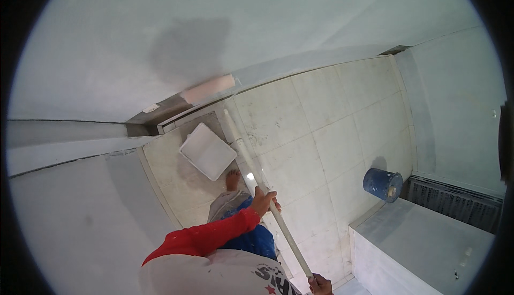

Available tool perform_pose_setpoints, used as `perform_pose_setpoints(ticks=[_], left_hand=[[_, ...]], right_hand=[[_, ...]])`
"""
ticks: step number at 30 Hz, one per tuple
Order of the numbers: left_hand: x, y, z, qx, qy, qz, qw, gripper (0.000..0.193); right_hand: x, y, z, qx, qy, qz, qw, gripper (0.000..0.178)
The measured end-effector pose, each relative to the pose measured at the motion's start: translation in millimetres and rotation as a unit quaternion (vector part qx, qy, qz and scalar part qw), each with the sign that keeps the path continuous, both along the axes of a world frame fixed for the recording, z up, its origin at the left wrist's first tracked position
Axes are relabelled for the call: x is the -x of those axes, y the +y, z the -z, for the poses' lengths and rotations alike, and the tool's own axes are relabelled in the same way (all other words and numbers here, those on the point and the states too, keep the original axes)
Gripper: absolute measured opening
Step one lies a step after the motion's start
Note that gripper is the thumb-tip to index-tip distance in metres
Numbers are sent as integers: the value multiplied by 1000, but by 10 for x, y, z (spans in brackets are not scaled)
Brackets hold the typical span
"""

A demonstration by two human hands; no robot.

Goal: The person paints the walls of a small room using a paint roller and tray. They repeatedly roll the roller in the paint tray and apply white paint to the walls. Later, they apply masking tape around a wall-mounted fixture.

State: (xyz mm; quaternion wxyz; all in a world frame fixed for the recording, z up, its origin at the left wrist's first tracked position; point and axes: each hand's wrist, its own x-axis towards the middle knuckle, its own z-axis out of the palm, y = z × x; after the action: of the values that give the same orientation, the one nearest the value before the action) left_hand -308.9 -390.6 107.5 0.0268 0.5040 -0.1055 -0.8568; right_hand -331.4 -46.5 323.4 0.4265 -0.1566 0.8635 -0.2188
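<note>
A long pale pole [290, 239] slants up and leftward across the view, and both my hands are closed around it. My left hand [262, 202], at the end of a red sleeve, grips it partway along. Lower down, my right hand [320, 284] grips the pole near its lower visible end, partly cut off by the picture's edge. The pole's far end points at the foot of the wall. Beyond that end lies a pinkish strip [209, 89]; I cannot tell if it is a roller or a bare patch. A white rectangular tray [208, 151] rests left of the pole.
My bare foot [233, 180] stands just below the tray on the tiled floor [289, 129]. At the right, a paint-spattered blue bucket [381, 184] sits beside a raised grey ledge [423, 241]. Pale walls [300, 11] border the floor ahead, left and right.
</note>
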Motion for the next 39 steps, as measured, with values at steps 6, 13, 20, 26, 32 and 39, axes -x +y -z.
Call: perform_pose_setpoints(ticks=[6,13,20,26,32,39], left_hand=[[321,-87,1280,-22,16,15,1000,27],[968,-519,2155,-62,-75,2,995,29],[1370,-1158,2397,-70,-66,9,995,45],[1293,-882,1968,-63,-26,47,997,50],[1197,-292,608,43,-71,65,994,37],[1004,314,166,130,-40,18,991,32]], right_hand=[[296,-326,653,-156,-46,-9,987,38],[892,-1067,1292,-169,-56,2,984,45],[1388,-1588,1556,-144,-80,-2,986,48],[1402,-1136,1249,-133,-85,-8,988,45],[1120,-66,865,-72,-115,63,989,38],[1078,651,830,24,-45,-26,998,33]])
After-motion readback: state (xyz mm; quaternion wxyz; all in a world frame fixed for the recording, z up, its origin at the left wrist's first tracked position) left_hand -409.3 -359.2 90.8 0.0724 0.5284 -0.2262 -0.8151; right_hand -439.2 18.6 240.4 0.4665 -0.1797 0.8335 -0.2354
